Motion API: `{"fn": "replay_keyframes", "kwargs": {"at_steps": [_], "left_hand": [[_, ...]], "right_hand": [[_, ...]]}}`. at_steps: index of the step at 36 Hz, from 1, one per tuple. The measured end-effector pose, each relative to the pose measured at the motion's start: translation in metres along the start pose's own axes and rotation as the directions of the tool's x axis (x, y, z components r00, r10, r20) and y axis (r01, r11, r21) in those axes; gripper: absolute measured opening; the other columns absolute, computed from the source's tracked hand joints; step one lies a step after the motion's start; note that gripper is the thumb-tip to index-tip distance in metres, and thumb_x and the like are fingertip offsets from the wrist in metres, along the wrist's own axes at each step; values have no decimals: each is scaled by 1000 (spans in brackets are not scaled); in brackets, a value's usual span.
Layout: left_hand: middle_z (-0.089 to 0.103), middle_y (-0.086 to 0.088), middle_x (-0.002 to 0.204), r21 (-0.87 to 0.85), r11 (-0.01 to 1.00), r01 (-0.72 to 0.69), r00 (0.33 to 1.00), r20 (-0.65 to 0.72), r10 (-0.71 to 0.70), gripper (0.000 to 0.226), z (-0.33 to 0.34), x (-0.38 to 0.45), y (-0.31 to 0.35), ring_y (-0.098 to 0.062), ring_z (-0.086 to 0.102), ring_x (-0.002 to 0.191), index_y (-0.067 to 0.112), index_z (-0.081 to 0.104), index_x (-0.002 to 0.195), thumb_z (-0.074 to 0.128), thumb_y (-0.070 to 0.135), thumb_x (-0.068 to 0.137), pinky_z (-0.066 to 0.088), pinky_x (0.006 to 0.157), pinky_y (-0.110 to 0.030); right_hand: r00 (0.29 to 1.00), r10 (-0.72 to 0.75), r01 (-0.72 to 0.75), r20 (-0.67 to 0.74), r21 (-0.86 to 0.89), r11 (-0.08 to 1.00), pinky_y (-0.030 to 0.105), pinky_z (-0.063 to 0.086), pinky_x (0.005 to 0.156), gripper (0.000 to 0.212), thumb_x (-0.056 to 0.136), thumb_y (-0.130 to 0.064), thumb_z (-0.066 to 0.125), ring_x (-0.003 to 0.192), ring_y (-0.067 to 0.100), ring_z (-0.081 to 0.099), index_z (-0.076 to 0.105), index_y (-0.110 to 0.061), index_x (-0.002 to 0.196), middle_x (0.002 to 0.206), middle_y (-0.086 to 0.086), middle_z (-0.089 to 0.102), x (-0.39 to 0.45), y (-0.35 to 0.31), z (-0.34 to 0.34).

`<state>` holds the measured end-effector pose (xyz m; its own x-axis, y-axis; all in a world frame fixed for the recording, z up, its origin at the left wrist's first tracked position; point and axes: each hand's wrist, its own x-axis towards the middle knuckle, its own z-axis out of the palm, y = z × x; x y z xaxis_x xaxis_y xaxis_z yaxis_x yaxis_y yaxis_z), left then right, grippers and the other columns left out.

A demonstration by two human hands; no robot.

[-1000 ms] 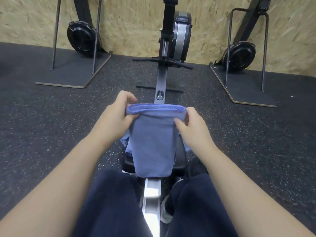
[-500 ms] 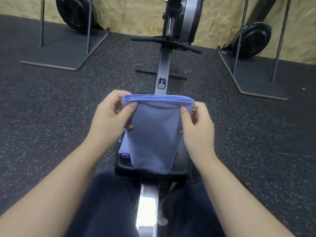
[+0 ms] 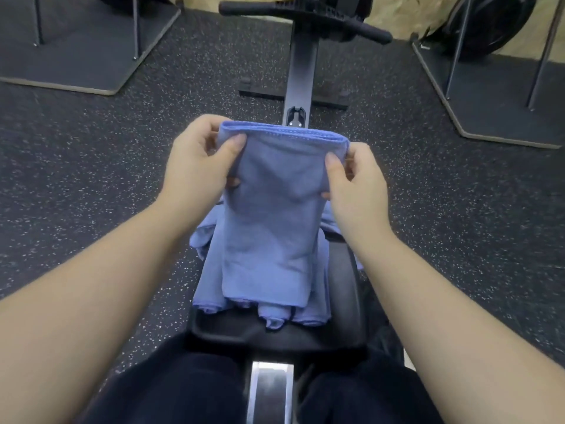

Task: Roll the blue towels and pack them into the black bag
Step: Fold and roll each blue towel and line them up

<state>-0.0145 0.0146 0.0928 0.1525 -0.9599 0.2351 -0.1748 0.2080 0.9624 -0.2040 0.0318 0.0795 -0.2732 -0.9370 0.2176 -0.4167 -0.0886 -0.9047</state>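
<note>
1. Your left hand (image 3: pixel 195 166) has its grip pinched on the top left corner of the blue towel (image 3: pixel 269 215), thumb on the near face and fingers curled behind the folded top edge.
2. Your right hand (image 3: pixel 356 182) does the same on the top right corner, thumb pressing the front, fingers tucked behind.
3. The towel's held up between both hands, hanging down flat as a folded strip, with its bottom edge reaching the pile of other blue towels (image 3: pixel 275 313).
4. That pile is bunched up on the black seat (image 3: pixel 345 301) of the rowing machine, right in front of your knees, spilling a bit over the seat's left side.
5. The machine's rail (image 3: pixel 301 71) runs away from you to the handle (image 3: pixel 305 13) up top.
6. Speckled rubber floor (image 3: pixel 91 179) all around, plus dark platforms (image 3: pixel 79 65) with metal stands on both sides.
</note>
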Motion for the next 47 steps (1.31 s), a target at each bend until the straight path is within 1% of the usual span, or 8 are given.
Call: {"fn": "replay_keyframes", "kwargs": {"at_steps": [10,15,17,20,27,32,39,47], "left_hand": [[58,8,88,-19,980,197,980,-31,-197,7,24,44,-59,-10,59,86,22,58,101,56,18,96,57,68,-27],[23,9,155,217,972,84,995,27,-92,56,16,39,-77,-8,28,140,25,25,149,50,22,99,27,115,-25],[14,1,159,293,956,-17,994,109,-16,60,13,27,-82,-11,14,146,21,23,151,51,16,98,17,115,-15],[18,4,153,398,900,-176,960,271,68,61,6,-4,-87,-6,14,142,16,29,148,58,12,94,10,102,3],[3,16,156,504,795,-338,794,606,-46,77,-14,-73,-114,-12,8,148,43,17,145,43,68,77,13,119,-39],[-20,16,152,694,595,-406,700,654,-285,88,-16,-100,-129,-10,-20,141,44,-3,147,57,61,84,-1,118,-44],[36,-11,149,695,656,-294,808,548,-218,53,-17,-98,-124,-30,31,140,13,50,137,62,10,85,30,113,-41],[42,-2,122,765,630,-133,883,380,-274,20,-13,-102,-112,-33,55,92,17,50,112,52,23,94,46,75,-40]], "right_hand": [[989,131,-129,68,-28,991,51,53,83,14,96,-21,49,78,14,51,48,-20,83,74,-12,50,58,52,41],[977,194,-198,89,33,980,33,45,97,24,99,-17,46,100,12,55,48,-20,122,118,-5,58,67,52,41],[979,170,-173,108,16,985,13,36,87,36,100,-19,46,105,6,49,41,-18,136,137,1,49,64,48,36],[974,85,-81,210,-30,996,9,33,85,37,99,-16,46,106,2,49,41,-17,136,135,2,51,46,46,31],[869,-2,131,496,-227,965,27,35,106,37,97,-19,51,123,12,49,46,-17,134,129,-7,52,-22,63,17],[861,82,215,502,-505,836,32,36,101,49,94,-31,56,125,20,45,42,-22,139,139,3,47,-67,81,10],[858,249,17,449,-509,860,36,40,98,53,92,-23,59,121,26,50,36,-22,140,139,6,41,-85,85,13],[899,270,-129,344,-383,915,18,29,81,54,88,-24,65,101,8,44,40,-17,135,127,3,50,-79,96,16]]}}
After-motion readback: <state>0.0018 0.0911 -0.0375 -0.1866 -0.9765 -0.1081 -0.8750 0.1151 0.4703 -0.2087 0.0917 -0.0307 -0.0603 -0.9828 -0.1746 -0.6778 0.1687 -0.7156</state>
